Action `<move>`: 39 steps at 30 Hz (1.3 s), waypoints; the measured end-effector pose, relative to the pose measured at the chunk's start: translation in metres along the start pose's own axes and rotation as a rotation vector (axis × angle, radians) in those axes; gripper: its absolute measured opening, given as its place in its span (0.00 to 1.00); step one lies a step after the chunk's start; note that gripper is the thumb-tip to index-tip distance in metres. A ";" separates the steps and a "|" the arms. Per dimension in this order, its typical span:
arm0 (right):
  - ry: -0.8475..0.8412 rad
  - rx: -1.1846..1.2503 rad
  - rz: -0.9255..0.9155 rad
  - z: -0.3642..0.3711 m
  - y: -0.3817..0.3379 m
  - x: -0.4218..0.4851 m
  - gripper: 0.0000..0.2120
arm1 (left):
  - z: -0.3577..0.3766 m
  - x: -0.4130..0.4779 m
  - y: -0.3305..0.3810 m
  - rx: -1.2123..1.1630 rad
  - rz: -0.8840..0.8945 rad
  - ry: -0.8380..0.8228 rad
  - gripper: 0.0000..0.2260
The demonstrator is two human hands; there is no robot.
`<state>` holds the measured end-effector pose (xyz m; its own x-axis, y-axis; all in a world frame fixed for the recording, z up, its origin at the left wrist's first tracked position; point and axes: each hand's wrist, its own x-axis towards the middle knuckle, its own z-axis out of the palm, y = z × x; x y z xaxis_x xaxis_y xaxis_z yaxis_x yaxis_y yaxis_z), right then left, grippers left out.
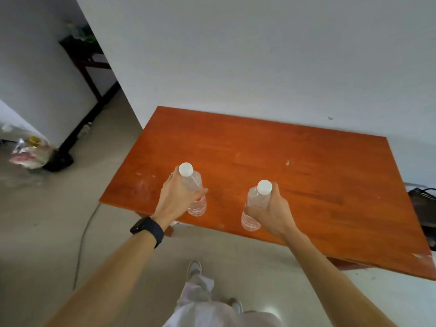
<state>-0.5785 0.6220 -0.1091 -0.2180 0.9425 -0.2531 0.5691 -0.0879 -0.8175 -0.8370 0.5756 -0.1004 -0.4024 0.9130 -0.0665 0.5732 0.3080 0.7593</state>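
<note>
Right hand (271, 213) wraps the upper body of the right bottle (250, 220), whose base is right at the near edge of the surface (295, 156). Left hand (175, 201) grips the left bottle (197, 207) mid-body, slightly further in; can't tell if either base is touching down. Risk: if the right one is released here, it likely tips off the edge onto the floor (59, 220), and the thin clear plastic may slip under a hard squeeze.

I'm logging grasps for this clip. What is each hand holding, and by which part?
The left hand grips the left clear bottle round its middle; the right hand grips the right clear bottle round its middle too.
</note>
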 end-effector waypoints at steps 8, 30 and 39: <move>-0.036 -0.054 0.088 0.041 -0.035 0.146 0.33 | 0.005 0.164 -0.036 0.029 -0.021 -0.143 0.26; 0.123 -0.087 0.021 0.141 -0.170 0.527 0.23 | 0.003 0.541 -0.054 -0.033 0.114 -0.148 0.23; 0.124 -0.037 -0.015 0.159 -0.162 0.548 0.24 | 0.012 0.559 -0.068 -0.059 0.150 -0.210 0.27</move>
<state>-0.9157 1.1015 -0.1976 -0.1284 0.9765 -0.1734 0.5962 -0.0637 -0.8003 -1.0925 1.0686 -0.1968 -0.1554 0.9847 -0.0787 0.5699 0.1544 0.8071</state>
